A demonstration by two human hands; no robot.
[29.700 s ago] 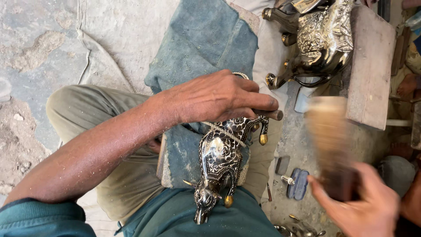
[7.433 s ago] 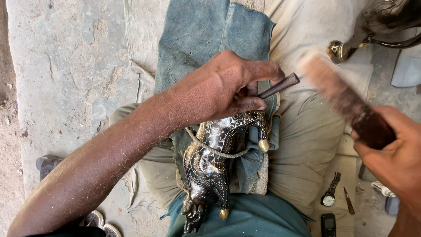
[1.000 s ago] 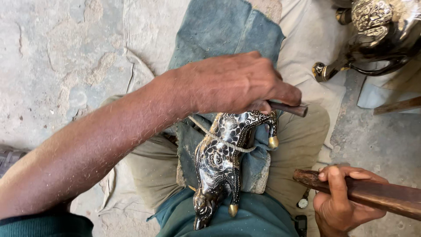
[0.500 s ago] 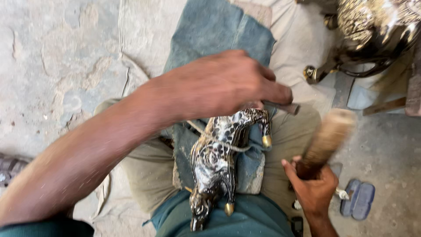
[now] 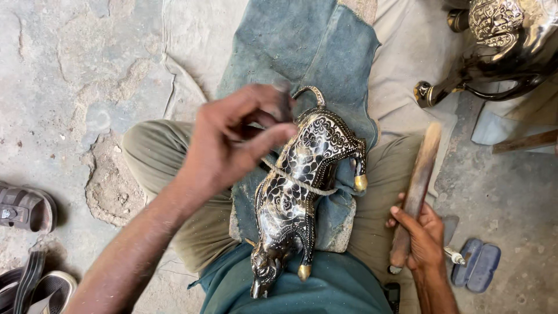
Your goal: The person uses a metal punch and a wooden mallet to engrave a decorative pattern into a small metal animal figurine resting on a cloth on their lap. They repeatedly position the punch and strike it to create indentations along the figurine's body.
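A black metal animal figure (image 5: pixel 299 186) with silver engraving and brass-tipped feet lies on a blue cloth pad (image 5: pixel 308 52) across my lap, with a cord tied round its body. My left hand (image 5: pixel 235 136) hovers just above its back, fingers pinched on a small dark metal tool (image 5: pixel 283 99). My right hand (image 5: pixel 421 238) rests on my right thigh and grips a wooden stick (image 5: pixel 417 183) by its lower end, the stick pointing up and away from the figure.
A larger engraved metal figure (image 5: pixel 503 43) stands at the top right on a pale cloth. A blue case (image 5: pixel 476 264) and small tools lie on the floor by my right knee. Sandals (image 5: pixel 26 209) lie at the left edge on cracked stone floor.
My left hand has lifted off the figure's hind end and moved left, still pinching the small tool. My right hand has lowered the wooden stick onto my thigh.
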